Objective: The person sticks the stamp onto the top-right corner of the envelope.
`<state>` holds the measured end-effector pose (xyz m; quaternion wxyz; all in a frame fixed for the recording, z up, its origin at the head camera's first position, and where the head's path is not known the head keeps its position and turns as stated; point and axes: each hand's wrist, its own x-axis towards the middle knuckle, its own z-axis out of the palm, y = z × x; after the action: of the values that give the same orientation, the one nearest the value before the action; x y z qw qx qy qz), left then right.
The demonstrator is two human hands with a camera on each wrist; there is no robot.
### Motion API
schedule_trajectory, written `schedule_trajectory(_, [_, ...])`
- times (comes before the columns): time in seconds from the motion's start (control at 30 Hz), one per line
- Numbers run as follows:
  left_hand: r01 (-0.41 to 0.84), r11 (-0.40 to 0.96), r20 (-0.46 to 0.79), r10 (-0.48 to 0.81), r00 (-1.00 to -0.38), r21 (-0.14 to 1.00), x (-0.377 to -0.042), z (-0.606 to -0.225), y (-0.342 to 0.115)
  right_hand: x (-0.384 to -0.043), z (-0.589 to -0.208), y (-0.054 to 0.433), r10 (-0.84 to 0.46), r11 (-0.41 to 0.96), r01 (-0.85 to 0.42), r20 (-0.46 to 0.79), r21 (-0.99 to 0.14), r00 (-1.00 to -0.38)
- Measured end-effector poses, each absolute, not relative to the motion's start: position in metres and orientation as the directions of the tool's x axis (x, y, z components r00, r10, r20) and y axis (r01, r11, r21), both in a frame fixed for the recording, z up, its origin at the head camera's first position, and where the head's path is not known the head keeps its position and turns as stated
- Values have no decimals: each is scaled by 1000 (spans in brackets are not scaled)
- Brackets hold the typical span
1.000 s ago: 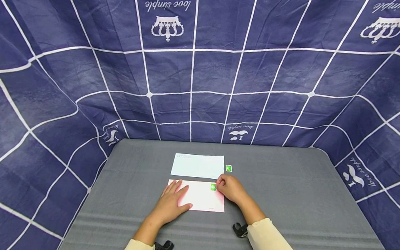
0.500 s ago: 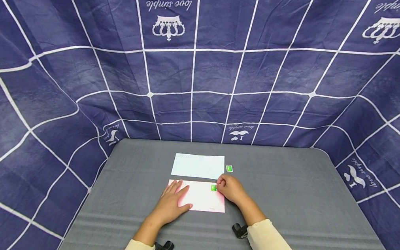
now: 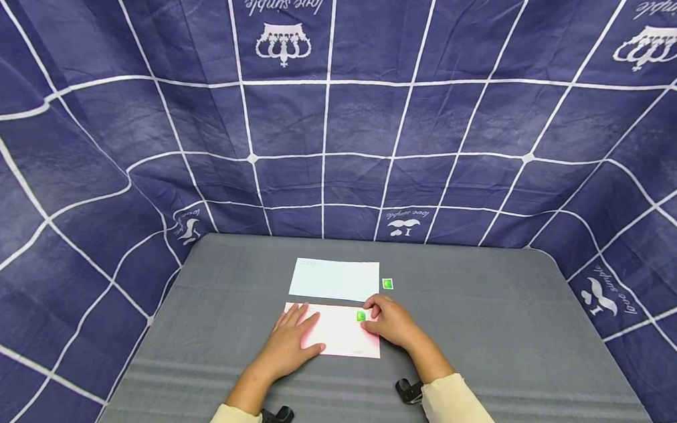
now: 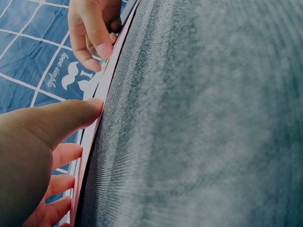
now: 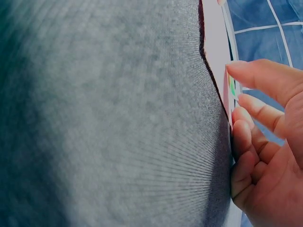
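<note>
A pink envelope (image 3: 336, 337) lies flat on the grey table with a green stamp (image 3: 361, 315) at its upper right corner. My left hand (image 3: 286, 344) rests on the envelope's left part, fingers spread and thumb at the lower edge. Beside the stamp is my right hand (image 3: 394, 322). Its thumb and index finger stand apart around the stamp, and in the right wrist view the thumb tip (image 5: 236, 67) is right at the envelope's surface. The other fingers of that hand (image 5: 270, 156) are curled under, with nothing visible held in them.
Just behind the pink envelope lies a white envelope (image 3: 335, 280). A second green stamp (image 3: 388, 284) is on the table at its right. The grey tabletop (image 3: 503, 333) is bounded by a blue curtain (image 3: 358, 126) with white grid lines at the back and sides.
The right hand's thumb and index finger have parted and shifted slightly left over the envelope's corner; before, they were together beside the stamp. The left hand has stayed put.
</note>
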<state>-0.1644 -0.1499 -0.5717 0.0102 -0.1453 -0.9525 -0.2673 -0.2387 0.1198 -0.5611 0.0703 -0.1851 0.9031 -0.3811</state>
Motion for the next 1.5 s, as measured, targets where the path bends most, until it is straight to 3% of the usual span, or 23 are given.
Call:
schedule_trajectory(0.83, [277,818,90,269,-959,505,-164,-570,-149,-237,-560,120,-373,640,-279,27,-716,-927])
schedule_trajectory(1.5, [262,826,151,215,-965,499,-166,-571,-143,-233,-560,124,-351,554,-195,-15,-809,-936])
